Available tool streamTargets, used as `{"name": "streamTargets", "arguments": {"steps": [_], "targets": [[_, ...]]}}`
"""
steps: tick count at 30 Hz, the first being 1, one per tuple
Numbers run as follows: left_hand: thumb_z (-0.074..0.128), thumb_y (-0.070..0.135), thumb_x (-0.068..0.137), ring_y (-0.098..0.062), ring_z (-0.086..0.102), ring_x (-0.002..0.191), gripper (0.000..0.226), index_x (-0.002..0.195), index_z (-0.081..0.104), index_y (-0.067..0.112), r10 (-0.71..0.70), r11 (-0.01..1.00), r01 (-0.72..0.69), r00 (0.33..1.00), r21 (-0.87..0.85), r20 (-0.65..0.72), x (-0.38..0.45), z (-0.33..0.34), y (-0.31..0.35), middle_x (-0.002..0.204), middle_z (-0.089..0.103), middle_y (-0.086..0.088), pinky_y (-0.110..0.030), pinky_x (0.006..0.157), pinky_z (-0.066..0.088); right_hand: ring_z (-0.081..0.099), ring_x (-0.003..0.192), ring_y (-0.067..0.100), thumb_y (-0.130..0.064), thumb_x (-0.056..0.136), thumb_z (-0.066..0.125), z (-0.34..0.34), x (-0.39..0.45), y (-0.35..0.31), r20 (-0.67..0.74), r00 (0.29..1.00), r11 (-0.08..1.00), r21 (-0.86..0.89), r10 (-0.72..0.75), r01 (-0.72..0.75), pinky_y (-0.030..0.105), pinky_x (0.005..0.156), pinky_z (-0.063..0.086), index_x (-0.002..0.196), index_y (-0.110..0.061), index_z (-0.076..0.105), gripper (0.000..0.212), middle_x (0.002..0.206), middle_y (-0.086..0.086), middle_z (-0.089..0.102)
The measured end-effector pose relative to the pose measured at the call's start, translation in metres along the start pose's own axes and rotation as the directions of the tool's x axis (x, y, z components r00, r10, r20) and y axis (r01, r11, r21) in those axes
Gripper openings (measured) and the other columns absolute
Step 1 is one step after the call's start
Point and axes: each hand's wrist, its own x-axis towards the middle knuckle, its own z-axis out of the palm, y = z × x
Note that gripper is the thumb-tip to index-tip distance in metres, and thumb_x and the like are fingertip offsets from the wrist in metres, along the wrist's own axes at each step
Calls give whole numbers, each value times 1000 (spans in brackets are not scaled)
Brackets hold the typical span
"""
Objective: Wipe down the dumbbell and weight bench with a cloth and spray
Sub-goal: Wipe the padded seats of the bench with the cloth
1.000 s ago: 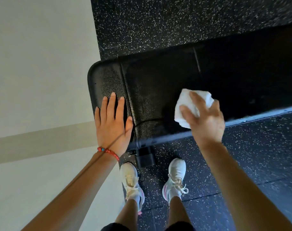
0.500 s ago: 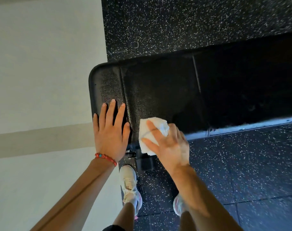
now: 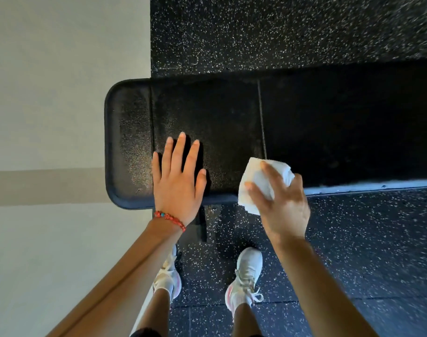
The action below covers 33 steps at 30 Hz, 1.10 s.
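A black padded weight bench (image 3: pixel 219 113) runs from the left-centre off to the right, its left end rounded. My left hand (image 3: pixel 178 183) lies flat on the pad near the front edge, fingers straight and spread, a red bead bracelet on the wrist. My right hand (image 3: pixel 280 203) grips a folded white cloth (image 3: pixel 256 183) against the bench's front edge, to the right of the left hand. No dumbbell or spray bottle is in view.
Black speckled rubber flooring (image 3: pixel 353 239) surrounds the bench. A pale floor area (image 3: pixel 49 117) lies to the left. My two white trainers (image 3: pixel 244 276) stand just in front of the bench, next to a black frame leg (image 3: pixel 202 224).
My right hand slid the cloth left toward the left hand, then back right along the front edge. My left hand shifted rightward along the pad.
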Motion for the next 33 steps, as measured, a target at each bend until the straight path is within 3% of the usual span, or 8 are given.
{"name": "streamTargets", "arguments": {"steps": [6, 10, 14, 20, 23, 25, 29, 33], "targets": [[29, 35, 91, -32, 24, 138, 54, 140, 38, 14, -120, 993, 120, 993, 4, 15, 25, 12, 20, 149, 33, -11, -52, 111, 15, 56, 61, 36, -42, 73, 72, 1, 32, -8, 33, 997, 997, -14, -71, 71, 39, 53, 51, 108, -17, 67, 43, 81, 22, 54], [32, 36, 91, -31, 26, 138, 54, 139, 40, 14, -130, 990, 130, 991, 44, -4, 25, 16, 19, 148, 34, -10, -50, 111, 16, 51, 91, 34, -47, 85, 56, 14, 105, -28, 72, 997, 1000, 20, -1, 0, 40, 79, 44, 127, -27, 52, 47, 109, 19, 47], [32, 36, 90, -31, 27, 137, 54, 138, 41, 13, -128, 990, 128, 992, 56, -6, 26, 15, 19, 148, 35, -11, -49, 111, 16, 49, 100, 31, -50, 88, 49, 17, 140, -32, 119, 991, 998, 32, -65, 62, 41, 86, 44, 132, -29, 44, 49, 117, 17, 44], [34, 34, 90, -30, 27, 137, 53, 138, 42, 14, -125, 990, 126, 992, 64, -18, 27, 14, 21, 148, 35, -11, -44, 112, 10, 56, 77, 39, -47, 84, 55, -10, 64, 12, 211, 965, 988, 21, -152, 151, 41, 67, 50, 124, -25, 52, 46, 99, 23, 55], [34, 35, 90, -30, 27, 137, 52, 138, 42, 14, -125, 990, 126, 992, 56, -26, 27, 15, 20, 147, 36, -11, -44, 113, 11, 56, 56, 34, -49, 80, 50, -22, 42, 33, 156, 972, 982, -30, -178, 185, 36, 46, 52, 110, -19, 64, 45, 77, 22, 55], [35, 35, 90, -30, 27, 137, 52, 137, 43, 14, -125, 990, 126, 992, 59, -31, 27, 15, 20, 147, 37, -11, -45, 112, 12, 56, 55, 36, -49, 78, 53, -19, 49, 34, 126, 981, 989, -16, -145, 148, 38, 46, 51, 104, -13, 69, 48, 76, 23, 55], [37, 33, 89, -32, 32, 135, 51, 134, 46, 12, -130, 990, 132, 990, 53, -47, 27, 15, 22, 144, 41, -12, -49, 110, 17, 56, 84, 41, -43, 81, 63, -6, 114, 14, 85, 996, 998, 48, 29, -34, 45, 72, 49, 121, -20, 59, 46, 104, 25, 51], [36, 33, 89, -33, 36, 132, 49, 129, 53, 11, -178, 984, 178, 980, -10, -86, 37, 7, 35, 140, 46, -13, -52, 108, 21, 51, 99, 36, -49, 86, 53, 1, 174, 4, 84, 996, 999, 29, 15, -17, 41, 83, 44, 130, -29, 49, 48, 116, 19, 46]]}}
